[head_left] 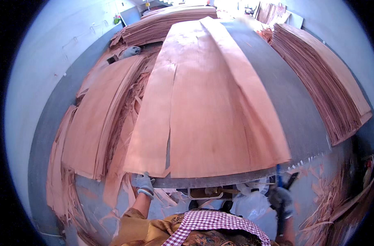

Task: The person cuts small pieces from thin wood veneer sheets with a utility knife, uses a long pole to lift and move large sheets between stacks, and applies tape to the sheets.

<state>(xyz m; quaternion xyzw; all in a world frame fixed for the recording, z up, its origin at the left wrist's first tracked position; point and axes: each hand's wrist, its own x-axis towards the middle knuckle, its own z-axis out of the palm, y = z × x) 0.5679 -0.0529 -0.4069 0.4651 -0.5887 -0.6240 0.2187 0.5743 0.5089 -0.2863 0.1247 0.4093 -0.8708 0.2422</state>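
Checked apron (219,220), left hand (144,183) at wood sheet (207,102), grip unclear, right hand (280,198) holding blue tool (279,176)

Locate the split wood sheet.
The split wood sheet lies centrally in the head view, on the dark table, its near left corner by the left hand.

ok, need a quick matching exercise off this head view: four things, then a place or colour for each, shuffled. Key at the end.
1. Left hand
2. Right hand
3. Split wood sheet
4. Checked cloth

a. Purple and white
b. Lying on the dark tabletop
c. Beyond the tabletop's near edge, to the right
d. By the sheet's near-left corner

Pairs: 1-d, 2-c, 3-b, 4-a
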